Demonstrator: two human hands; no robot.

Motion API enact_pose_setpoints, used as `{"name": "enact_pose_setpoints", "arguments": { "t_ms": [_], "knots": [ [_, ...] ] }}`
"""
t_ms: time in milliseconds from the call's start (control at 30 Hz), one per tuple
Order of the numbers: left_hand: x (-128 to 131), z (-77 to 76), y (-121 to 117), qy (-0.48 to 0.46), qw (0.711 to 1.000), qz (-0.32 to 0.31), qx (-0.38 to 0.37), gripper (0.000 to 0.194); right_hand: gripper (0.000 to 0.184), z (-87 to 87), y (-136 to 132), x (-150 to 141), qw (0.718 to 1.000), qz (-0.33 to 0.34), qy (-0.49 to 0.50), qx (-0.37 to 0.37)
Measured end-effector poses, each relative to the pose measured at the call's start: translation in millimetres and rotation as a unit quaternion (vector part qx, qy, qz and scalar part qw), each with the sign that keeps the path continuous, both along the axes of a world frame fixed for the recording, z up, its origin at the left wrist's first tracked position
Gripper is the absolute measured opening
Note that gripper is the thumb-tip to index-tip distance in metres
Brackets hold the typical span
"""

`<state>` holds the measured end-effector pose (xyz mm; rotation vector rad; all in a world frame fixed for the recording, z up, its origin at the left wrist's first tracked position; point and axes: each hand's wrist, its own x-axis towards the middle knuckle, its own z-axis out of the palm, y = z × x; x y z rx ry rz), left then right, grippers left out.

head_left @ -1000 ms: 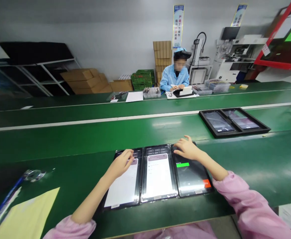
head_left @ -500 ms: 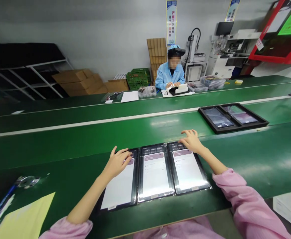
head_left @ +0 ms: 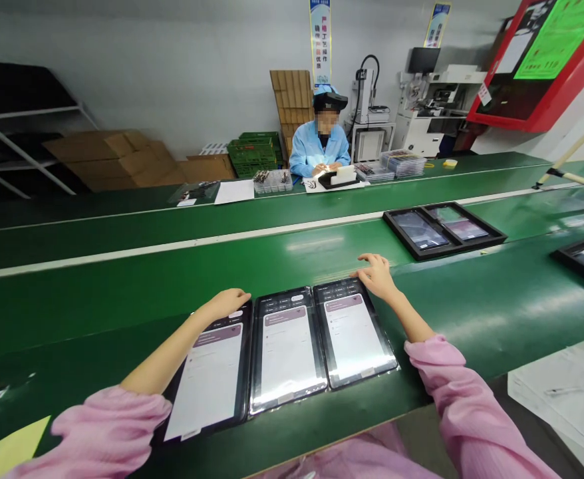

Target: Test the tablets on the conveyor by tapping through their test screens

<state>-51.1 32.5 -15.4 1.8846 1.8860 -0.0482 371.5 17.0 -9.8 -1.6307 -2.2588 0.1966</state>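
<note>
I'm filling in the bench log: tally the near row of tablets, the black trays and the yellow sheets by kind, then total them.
Black rectangular tablets with lit white screens: 3
Black rectangular trays, one cut off: 2
Yellow paper sheet: 1
Total: 6

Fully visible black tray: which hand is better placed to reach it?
Likely the right hand, at the rightmost white-screen tablet and nearer the black tray. The left hand is farther, at the leftmost tablet.
</note>
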Motion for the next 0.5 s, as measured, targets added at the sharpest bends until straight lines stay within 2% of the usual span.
{"name": "enact_pose_setpoints", "arguments": {
  "t_ms": [100,333,433,500],
  "knots": [
    [1.3,4.3,3.8,0.012,1.0,0.01,-0.018,0.054,0.038,7.6,12.1,3.1,0.999,0.011,0.005,-0.046],
    [5.5,8.7,5.2,0.056,0.998,0.036,-0.016,0.06,0.039,10.5,35.2,5.3,0.987,0.11,0.014,-0.117],
    [23.4,9.1,6.6,0.072,0.997,0.033,-0.014,0.059,0.037,14.4,39.0,4.4,0.981,0.144,0.015,-0.126],
    [46.9,8.6,9.6,0.068,0.998,0.013,-0.007,0.058,0.034,17.9,39.4,3.4,0.979,0.158,0.015,-0.131]
  ]
}}
